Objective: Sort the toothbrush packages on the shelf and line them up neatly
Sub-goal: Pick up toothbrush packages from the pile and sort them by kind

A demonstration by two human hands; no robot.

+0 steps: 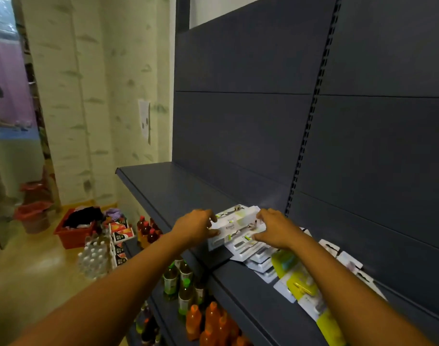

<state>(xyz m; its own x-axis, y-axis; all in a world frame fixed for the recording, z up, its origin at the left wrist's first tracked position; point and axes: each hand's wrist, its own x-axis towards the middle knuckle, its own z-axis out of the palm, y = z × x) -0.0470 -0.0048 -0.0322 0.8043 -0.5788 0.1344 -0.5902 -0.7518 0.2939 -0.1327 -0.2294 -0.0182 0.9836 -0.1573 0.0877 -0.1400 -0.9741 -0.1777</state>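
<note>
Bottles (188, 308) crowd the lower shelf at 6 o'clock. Above them, green toothbrush packages (298, 280) lie fanned along the dark shelf (168, 186) toward 4 o'clock. Farther in, the left hand (196, 224) and right hand (273, 228) pinch opposite ends of a white package stack (234, 228) at center.

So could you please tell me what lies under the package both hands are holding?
Under the package held by the left hand and right hand lie more overlapping white packages on the shelf. How many is hidden.
</note>
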